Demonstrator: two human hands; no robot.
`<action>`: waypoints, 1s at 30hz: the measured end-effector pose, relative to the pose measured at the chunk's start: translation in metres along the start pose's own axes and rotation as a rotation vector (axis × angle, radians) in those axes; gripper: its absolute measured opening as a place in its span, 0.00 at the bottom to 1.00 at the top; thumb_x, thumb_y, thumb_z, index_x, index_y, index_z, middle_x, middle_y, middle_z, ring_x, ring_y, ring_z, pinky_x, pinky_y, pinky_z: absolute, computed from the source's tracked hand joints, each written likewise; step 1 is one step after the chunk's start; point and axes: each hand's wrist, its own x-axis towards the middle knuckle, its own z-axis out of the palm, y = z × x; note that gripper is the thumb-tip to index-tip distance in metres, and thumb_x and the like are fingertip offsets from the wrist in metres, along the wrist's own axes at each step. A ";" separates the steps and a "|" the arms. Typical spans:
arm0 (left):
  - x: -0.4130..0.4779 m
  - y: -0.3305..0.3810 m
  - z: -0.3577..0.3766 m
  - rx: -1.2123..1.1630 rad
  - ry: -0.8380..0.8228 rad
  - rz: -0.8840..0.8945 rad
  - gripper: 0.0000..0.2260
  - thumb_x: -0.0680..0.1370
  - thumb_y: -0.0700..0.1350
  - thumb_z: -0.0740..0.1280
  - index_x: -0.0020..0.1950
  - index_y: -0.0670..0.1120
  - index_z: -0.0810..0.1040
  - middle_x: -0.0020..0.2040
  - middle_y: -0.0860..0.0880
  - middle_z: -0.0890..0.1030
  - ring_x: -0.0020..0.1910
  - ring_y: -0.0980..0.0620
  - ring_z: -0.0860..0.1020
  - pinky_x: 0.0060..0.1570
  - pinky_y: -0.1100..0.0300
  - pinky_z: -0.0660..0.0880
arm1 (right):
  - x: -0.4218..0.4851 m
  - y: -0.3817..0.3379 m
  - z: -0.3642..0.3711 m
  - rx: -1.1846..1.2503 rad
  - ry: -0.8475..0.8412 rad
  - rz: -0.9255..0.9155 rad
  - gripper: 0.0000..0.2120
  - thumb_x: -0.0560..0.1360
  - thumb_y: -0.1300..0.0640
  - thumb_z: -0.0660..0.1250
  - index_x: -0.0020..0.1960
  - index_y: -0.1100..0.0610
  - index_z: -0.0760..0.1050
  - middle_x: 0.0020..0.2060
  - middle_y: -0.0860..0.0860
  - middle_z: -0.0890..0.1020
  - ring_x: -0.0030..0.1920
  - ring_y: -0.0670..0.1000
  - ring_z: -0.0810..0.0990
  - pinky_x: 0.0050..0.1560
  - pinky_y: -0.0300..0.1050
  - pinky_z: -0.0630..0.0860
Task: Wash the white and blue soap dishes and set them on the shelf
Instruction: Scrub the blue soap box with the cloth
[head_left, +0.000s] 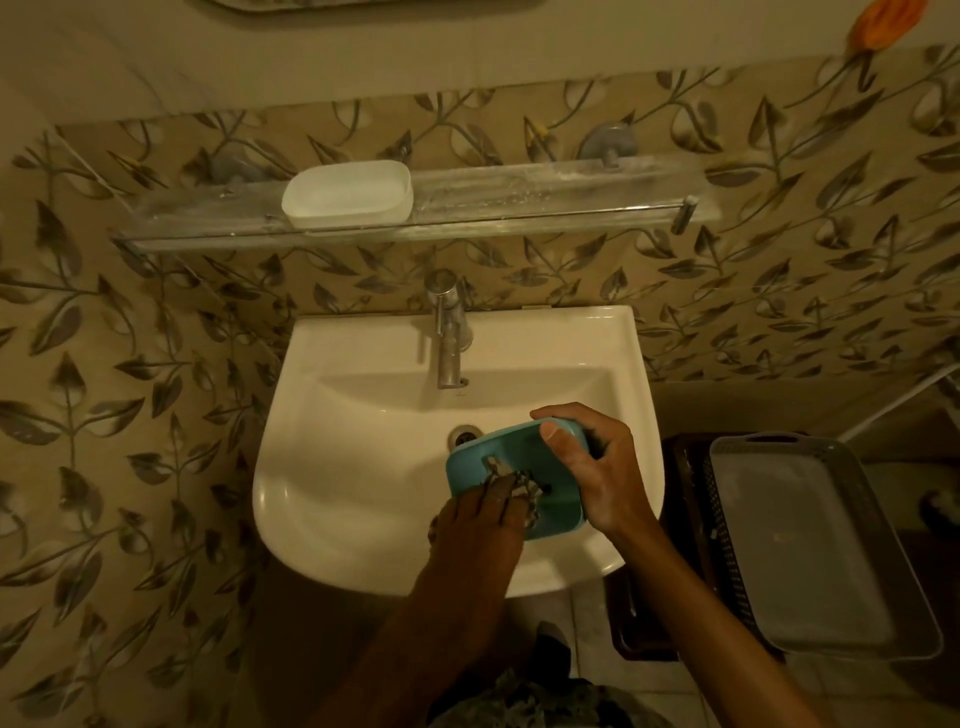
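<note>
Leaf-patterned glossy tiles cover the wall behind a white ceramic sink (332, 467) with a rounded front edge.

We see the right hand (597, 467) gripping the blue soap dish (519, 447) at its right end: the thumb lies curled over the upper face and the fingers wrap round the far edge. The dish is smooth plastic, a rectangle with rounded corners, held tilted above the basin just beside the metal drain (461, 435). Its upper face has slot-shaped openings.

The left hand (478, 525) holds a dark, coarse scrub pad (527, 491) under its fingers, which lie close together and press the pad onto the face of the dish. We cannot tell where the thumb lies.

A cylindrical metal tap (449, 338) stands at the back rim of the sink. Above it, a clear glass shelf (545, 205) with a thin metal rail carries the white soap dish (347, 195), a matte oval-cornered tub sitting left of centre. To the right of the sink, a grey plastic tray (810, 540) rests on a dark lattice-walled basket (696, 519).
</note>
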 end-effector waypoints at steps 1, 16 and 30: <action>-0.003 0.005 0.002 -0.082 0.019 -0.031 0.25 0.76 0.44 0.67 0.72 0.46 0.66 0.73 0.44 0.66 0.71 0.46 0.67 0.67 0.52 0.67 | 0.001 -0.001 0.001 0.002 0.018 -0.012 0.18 0.70 0.43 0.65 0.48 0.57 0.81 0.42 0.51 0.84 0.45 0.48 0.81 0.44 0.39 0.78; -0.003 0.004 -0.008 -0.207 0.057 0.137 0.30 0.71 0.35 0.66 0.71 0.50 0.65 0.72 0.52 0.66 0.71 0.50 0.63 0.68 0.54 0.55 | 0.007 0.002 0.000 0.008 0.058 -0.021 0.19 0.71 0.45 0.65 0.50 0.60 0.81 0.44 0.54 0.84 0.47 0.51 0.82 0.45 0.43 0.80; -0.010 0.033 -0.001 -0.663 0.179 -0.145 0.23 0.75 0.33 0.62 0.67 0.51 0.70 0.65 0.54 0.72 0.67 0.53 0.68 0.67 0.55 0.66 | 0.005 0.009 0.014 -0.067 0.133 -0.107 0.11 0.71 0.44 0.67 0.50 0.46 0.80 0.44 0.44 0.84 0.47 0.48 0.82 0.45 0.44 0.81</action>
